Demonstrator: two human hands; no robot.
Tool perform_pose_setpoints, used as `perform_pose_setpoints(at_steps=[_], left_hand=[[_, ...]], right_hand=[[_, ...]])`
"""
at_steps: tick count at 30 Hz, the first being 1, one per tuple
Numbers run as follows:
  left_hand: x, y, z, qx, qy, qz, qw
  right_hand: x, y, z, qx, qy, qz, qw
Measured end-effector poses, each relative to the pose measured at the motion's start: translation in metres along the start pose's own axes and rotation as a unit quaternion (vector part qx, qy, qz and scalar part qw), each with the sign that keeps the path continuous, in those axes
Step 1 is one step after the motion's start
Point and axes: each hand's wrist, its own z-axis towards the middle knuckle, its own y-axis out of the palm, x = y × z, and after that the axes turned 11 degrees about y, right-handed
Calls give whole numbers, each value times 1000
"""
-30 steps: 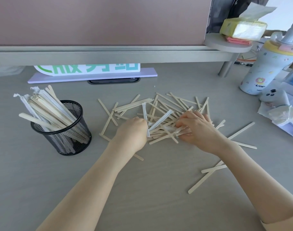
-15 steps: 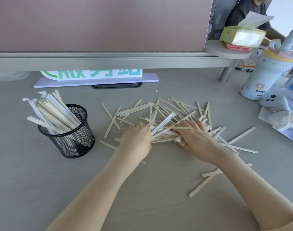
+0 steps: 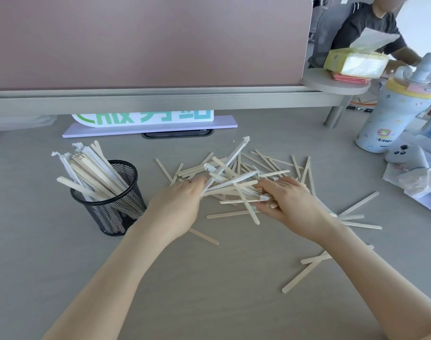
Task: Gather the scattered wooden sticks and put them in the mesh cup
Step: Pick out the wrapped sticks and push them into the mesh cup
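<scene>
Nearest the camera, two bare forearms reach forward over the grey tabletop. A few loose sticks lie under and beside the right forearm, apart from the main heap, and one more lies just behind the left wrist.

The left hand and the right hand face each other across a bundle of sticks, pressing in on it from both sides. The left grip is curled closed around one end of the bundle, a ring showing on one finger. The right grip is cupped with its fingers partly bent, closing on the other end; several sticks poke out below it at odd angles. Some pieces in the bundle are pale paper-wrapped ones, and one of these tilts up and away from the hands.

Behind the hands the scattered pile spreads flat on the tabletop, more of it trailing off to the right.

To the left of the left hand, near but not touching it, stands the black mesh cup, upright, already holding a leaning sheaf of wooden and wrapped sticks.

Farther back are a lilac sign base with green lettering, a low shelf rail and a pink partition. At far right stand a patterned bottle and a tissue pack.
</scene>
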Motion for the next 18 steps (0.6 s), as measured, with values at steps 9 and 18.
perform_pose_setpoints(at_steps=[9,18], left_hand=[[-13,-30,-26,53,-70,-90,992],[-11,-23,-26,212,-144,-362,896]], right_hand=[[-2,-11,5,-32,156,145,977],[-32,-28,23,79,198,342,915]])
